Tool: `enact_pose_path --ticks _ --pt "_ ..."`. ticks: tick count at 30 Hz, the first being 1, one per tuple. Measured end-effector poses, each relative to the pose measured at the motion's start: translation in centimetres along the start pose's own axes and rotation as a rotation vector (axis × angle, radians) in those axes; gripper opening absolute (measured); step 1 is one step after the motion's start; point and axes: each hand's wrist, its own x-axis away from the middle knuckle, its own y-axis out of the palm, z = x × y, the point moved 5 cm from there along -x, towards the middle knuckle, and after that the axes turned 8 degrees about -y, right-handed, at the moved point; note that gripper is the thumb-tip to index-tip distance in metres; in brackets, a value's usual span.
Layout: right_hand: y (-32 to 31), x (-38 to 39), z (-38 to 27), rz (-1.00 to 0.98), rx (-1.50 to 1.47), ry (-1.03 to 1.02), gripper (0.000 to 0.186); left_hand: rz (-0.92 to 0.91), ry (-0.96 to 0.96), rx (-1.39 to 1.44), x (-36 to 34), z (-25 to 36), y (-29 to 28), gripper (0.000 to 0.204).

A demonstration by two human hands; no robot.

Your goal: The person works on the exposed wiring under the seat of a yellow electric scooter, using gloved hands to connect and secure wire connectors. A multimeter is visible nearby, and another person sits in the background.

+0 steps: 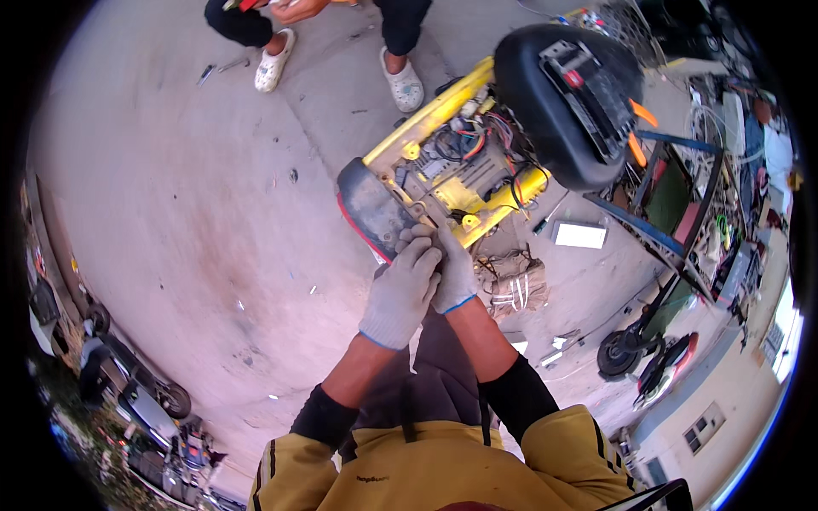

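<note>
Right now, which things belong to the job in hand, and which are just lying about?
In hand:
- left gloved hand
- right gloved hand
- yellow scooter frame with exposed wiring
- black scooter seat

Lying about:
- flat white rectangular panel
- bundle of loose wires
- small black wheel

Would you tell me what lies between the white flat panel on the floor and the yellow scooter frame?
In the head view, a small dark tool lies on the concrete between the white flat panel and the yellow scooter frame.

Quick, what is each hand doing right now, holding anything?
Left hand: gloved, fingers curled against the right hand at the yellow scooter frame; what it grips cannot be told.
Right hand: gloved, pressed at the same spot; any held thing is hidden.
</note>
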Motion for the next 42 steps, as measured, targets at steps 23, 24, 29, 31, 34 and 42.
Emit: enact_pose_path --ticks 23,24,29,31,34,42 --pt "-23.1 -10.2 -34.3 0.48 -0.503 -0.555 0.035 0.379 0.284 -0.654 -9.2 -0.9 5.3 0.035" --pt "-23.5 -12.3 -35.5 0.445 -0.523 -0.569 0.035 0.381 0.294 -0.668 -9.2 -1.0 5.5 0.035" --pt "-23.1 -20.7 -40.0 0.424 -0.533 -0.561 0.037 0.343 0.288 -0.751 -10.0 -0.7 6.0 0.036" --pt "-22.8 -23.5 -42.1 0.399 -0.515 -0.536 0.039 0.302 0.296 -0.753 -10.5 -0.5 6.1 0.037" --pt "-20.9 -27.0 -44.7 0.408 -0.491 -0.521 0.033 0.308 0.27 -0.758 -10.4 -1.1 6.2 0.039" --pt "-18.0 -37.3 -49.0 0.229 -0.415 -0.497 0.042 0.311 0.206 -0.775 -10.1 -0.2 6.3 0.041"
